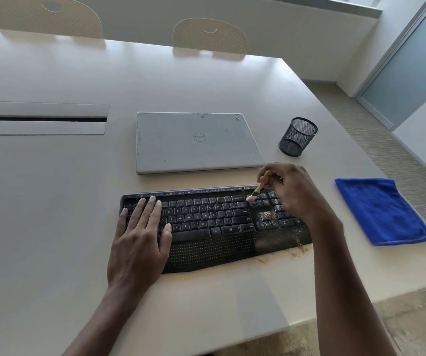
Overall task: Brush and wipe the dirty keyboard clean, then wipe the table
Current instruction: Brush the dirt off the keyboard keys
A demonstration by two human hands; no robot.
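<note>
**A:** How far along is the cleaning?

**B:** Early, I'd judge. The keyboard (219,219) lies near the front edge of the table (52,214). The left hand (140,237) rests flat on its left keys, fingers straight, steadying it. The right hand (292,192) pinches a small brush (254,193), bristles down on the keys right of the main block.

**A:** Much dirt left?

**B:** Plenty. Brown crumbs (267,215) sit around the arrow keys, and more have spilled onto the table by the keyboard's front edge. The blue cloth (381,211) lies folded to the right, untouched, so both wipes remain.
</note>
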